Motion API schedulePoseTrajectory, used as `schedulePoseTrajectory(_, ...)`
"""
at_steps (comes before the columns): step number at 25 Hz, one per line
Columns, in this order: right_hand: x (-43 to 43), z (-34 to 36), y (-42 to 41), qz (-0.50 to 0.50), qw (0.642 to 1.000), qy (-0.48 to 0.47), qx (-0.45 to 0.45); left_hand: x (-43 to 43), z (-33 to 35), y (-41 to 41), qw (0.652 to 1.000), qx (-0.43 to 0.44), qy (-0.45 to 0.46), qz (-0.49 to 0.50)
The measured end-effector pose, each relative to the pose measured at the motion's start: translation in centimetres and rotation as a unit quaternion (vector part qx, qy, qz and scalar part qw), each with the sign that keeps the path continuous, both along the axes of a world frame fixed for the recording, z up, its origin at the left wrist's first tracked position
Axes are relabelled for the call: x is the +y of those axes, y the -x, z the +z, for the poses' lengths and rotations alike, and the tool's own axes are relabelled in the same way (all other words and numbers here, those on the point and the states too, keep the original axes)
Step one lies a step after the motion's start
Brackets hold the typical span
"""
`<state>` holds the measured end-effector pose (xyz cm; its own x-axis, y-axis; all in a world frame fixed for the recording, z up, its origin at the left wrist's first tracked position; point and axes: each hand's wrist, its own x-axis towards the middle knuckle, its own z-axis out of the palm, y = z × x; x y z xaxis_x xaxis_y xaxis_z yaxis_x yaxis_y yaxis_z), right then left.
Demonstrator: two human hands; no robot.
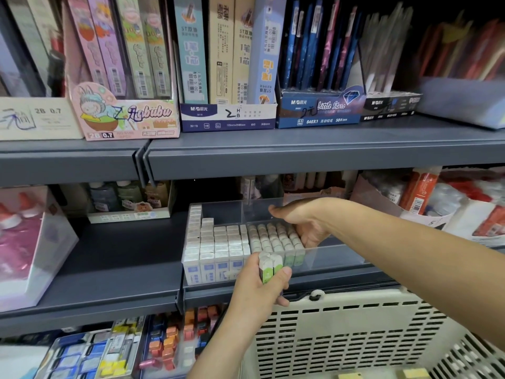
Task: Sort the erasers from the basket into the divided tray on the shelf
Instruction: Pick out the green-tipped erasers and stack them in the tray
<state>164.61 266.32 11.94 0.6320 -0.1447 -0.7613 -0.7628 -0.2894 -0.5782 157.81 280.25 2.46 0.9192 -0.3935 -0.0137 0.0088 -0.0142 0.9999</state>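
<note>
Your left hand [259,291] grips a clutch of green-sleeved white erasers [269,266] at the front wall of the clear divided plastic tray [341,254]. Your right hand [308,228] lies flat, bracing the green rows [276,237]; slot them upright alongside.

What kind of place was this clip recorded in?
Most likely a stationery shop: tiered shelves carry display boxes with handwritten prices, a clear divided tray holds rows of erasers, and a basket stands below.
</note>
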Motion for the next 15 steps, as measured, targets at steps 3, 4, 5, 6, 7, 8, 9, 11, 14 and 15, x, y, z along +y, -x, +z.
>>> schedulePoseTrajectory(3, -0.3, 1.5, 0.6, 0.006, 1.0, 0.007, -0.015, 0.1, 0.2, 0.1, 1.0, 0.0, -0.001, 0.001)
schedulePoseTrajectory(4, -0.5, 1.9, 0.9, 0.011, 0.999, 0.021, -0.023, 0.1, 0.2, 0.1, 1.0, 0.001, -0.001, 0.002)
schedulePoseTrajectory(5, -0.7, 2.2, 1.1, 0.021, 0.999, 0.038, -0.028, 0.1, 0.3, 0.2, 1.0, 0.001, 0.0, 0.002)
schedulePoseTrajectory(6, -1.0, 2.5, 1.4, 0.033, 0.998, 0.049, -0.033, 0.1, 0.3, 0.2, 1.0, 0.002, 0.002, 0.003)
schedulePoseTrajectory(7, -1.3, 2.7, 1.8, 0.042, 0.997, 0.052, -0.041, 0.1, 0.4, 0.2, 1.0, 0.003, 0.005, 0.005)
schedulePoseTrajectory(8, -1.6, 2.8, 2.2, 0.048, 0.996, 0.049, -0.054, 0.1, 0.5, 0.2, 1.0, 0.007, 0.011, 0.007)
schedulePoseTrajectory(9, -1.9, 2.9, 2.6, 0.05, 0.995, 0.046, -0.071, 0.1, 0.5, 0.2, 1.0, 0.016, 0.022, 0.011)
schedulePoseTrajectory(11, -2.2, 2.6, 3.8, 0.05, 0.989, 0.06, -0.125, 0.1, 0.6, 0.2, 0.997, 0.046, 0.054, 0.012)
schedulePoseTrajectory(14, -2.1, 1.5, 6.0, 0.136, 0.947, 0.188, -0.223, -0.1, 0.8, 0.2, 0.995, 0.074, 0.072, 0.0)
schedulePoseTrajectory(15, -1.9, 1.2, 6.8, 0.177, 0.923, 0.221, -0.259, -0.2, 0.8, 0.3, 0.995, 0.074, 0.07, -0.006)
